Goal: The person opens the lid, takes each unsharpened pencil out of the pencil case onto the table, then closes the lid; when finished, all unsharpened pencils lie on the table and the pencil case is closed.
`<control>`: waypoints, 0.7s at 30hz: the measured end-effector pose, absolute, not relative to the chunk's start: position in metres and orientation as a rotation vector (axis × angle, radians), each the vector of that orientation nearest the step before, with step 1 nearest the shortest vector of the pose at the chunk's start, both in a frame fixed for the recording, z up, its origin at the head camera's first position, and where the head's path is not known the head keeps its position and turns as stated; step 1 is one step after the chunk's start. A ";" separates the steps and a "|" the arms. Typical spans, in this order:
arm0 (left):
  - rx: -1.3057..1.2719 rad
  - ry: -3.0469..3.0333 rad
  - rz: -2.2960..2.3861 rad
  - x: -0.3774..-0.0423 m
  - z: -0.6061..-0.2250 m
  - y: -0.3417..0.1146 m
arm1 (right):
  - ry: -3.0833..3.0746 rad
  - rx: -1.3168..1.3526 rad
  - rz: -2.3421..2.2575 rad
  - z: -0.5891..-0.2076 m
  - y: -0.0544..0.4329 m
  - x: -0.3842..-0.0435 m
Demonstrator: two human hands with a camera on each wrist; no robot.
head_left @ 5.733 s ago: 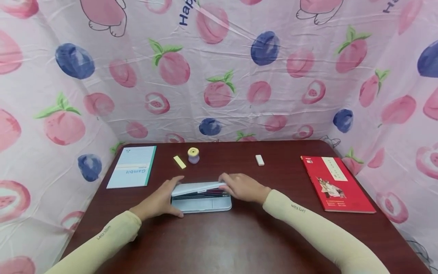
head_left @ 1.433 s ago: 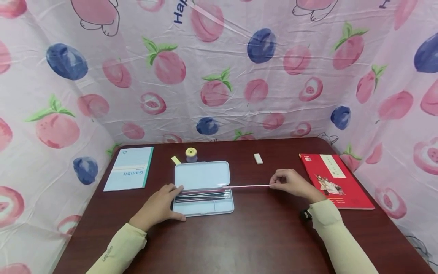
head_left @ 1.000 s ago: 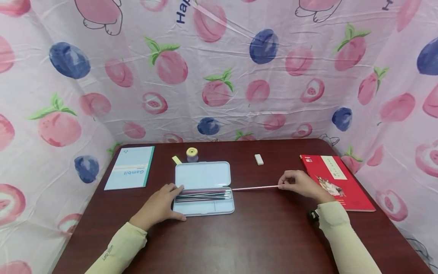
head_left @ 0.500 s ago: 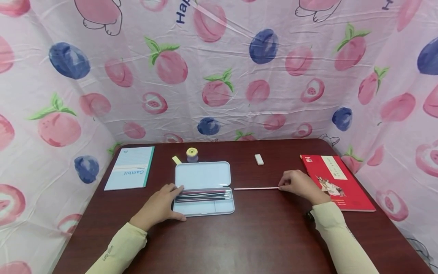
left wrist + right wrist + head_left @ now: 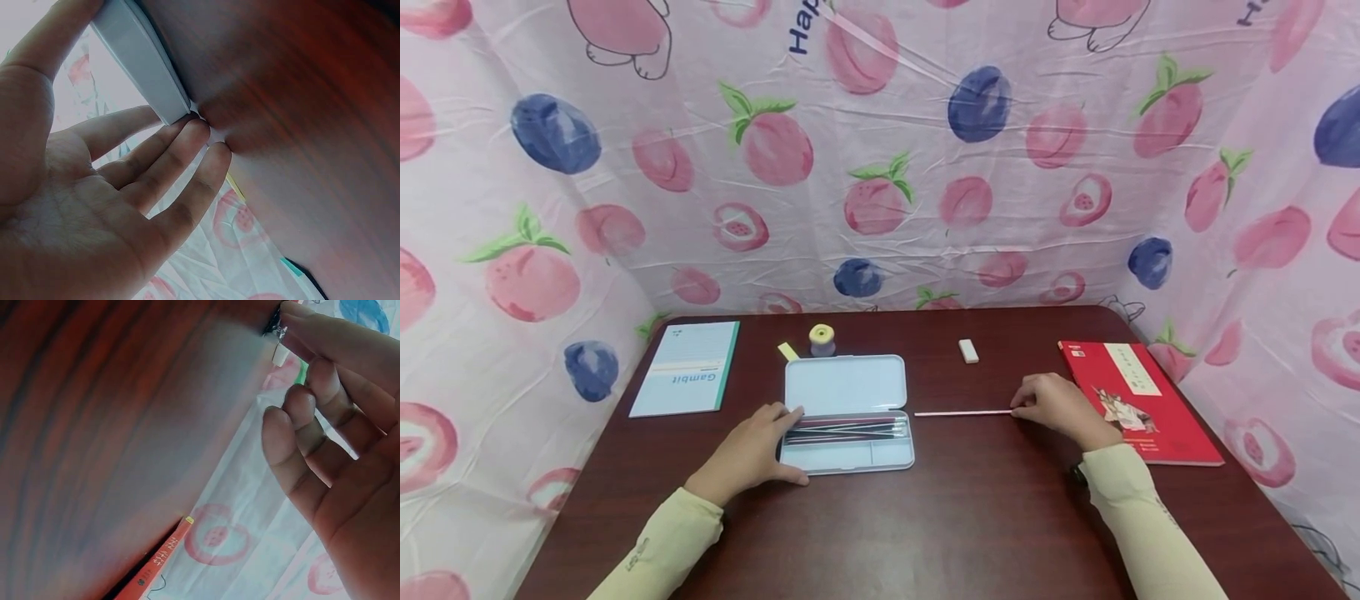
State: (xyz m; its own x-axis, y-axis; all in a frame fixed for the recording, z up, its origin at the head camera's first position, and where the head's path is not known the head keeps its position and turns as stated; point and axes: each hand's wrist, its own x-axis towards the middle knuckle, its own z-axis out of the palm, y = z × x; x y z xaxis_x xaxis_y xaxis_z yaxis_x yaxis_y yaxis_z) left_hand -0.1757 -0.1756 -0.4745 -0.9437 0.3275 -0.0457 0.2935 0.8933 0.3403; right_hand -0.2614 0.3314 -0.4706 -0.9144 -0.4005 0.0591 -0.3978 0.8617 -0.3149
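A light-blue pencil case (image 5: 842,455) lies open on the table, its lid (image 5: 846,383) folded back. Several pencils (image 5: 847,430) rest in its long rear compartment. My left hand (image 5: 748,457) holds the case's left end, thumb at the front corner and fingers at the rear; the left wrist view shows the case end (image 5: 147,62) between thumb and fingers. To the right of the case, a thin pencil (image 5: 962,413) stretches sideways along the tabletop. The thumb and forefinger of my right hand (image 5: 1060,410) pinch its right end, mostly hidden by the fingertips.
Behind the lid stand a yellow strip (image 5: 787,351), partly covered, and a small yellow-and-purple round object (image 5: 822,340). A white eraser (image 5: 968,351) lies farther back. A notebook (image 5: 685,369) is at left, a red book (image 5: 1138,404) at right beside my right hand.
The case lid, nearly closed at first, now lies folded back. My right hand has drawn a pencil rightward out of the case and lowered it to the table. My left hand stays on the case.
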 end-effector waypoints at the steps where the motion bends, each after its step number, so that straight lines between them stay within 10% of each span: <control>1: 0.486 2.958 0.507 -0.176 -0.475 -0.176 | 3.024 -0.648 -0.526 -0.470 0.331 -0.261; 21: 0.481 2.964 0.483 -0.177 -0.476 -0.175 | 2.918 -0.853 -1.018 -0.457 0.205 -0.238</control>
